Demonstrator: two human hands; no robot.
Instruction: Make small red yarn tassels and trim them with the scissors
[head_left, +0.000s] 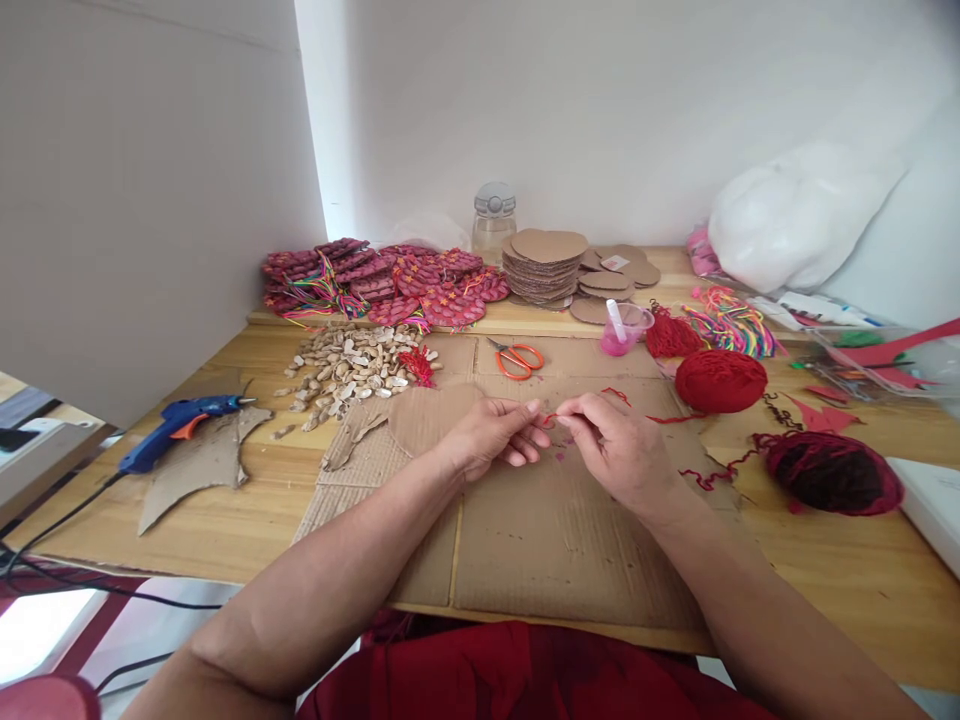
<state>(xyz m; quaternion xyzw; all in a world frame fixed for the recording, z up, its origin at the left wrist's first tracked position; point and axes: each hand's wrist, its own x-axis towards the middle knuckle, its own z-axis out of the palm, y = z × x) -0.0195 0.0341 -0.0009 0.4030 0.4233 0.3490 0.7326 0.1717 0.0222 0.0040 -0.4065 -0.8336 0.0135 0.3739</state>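
Above the cardboard sheet (540, 550), a short stretch of red yarn (550, 419) spans the gap between my two hands. My left hand (501, 436) pinches one end between thumb and forefinger, its other fingers loosely curled. Thumb and fingertips of my right hand (616, 445) are closed on the yarn too. Behind the right hand, more red strand runs toward a red yarn ball (721, 381). Orange-handled scissors (516, 358) lie slightly open beyond my hands. A round cardboard piece (427, 412) lies partly under my left wrist.
A peanut-shell pile (360, 370) and a blue glue gun (180, 430) lie to the left. Decorated red pieces (442, 285), stacked cardboard discs (545, 270) and a jar (494, 225) line the back. A pink cup (625, 330) and dark red yarn ball (832, 473) sit right.
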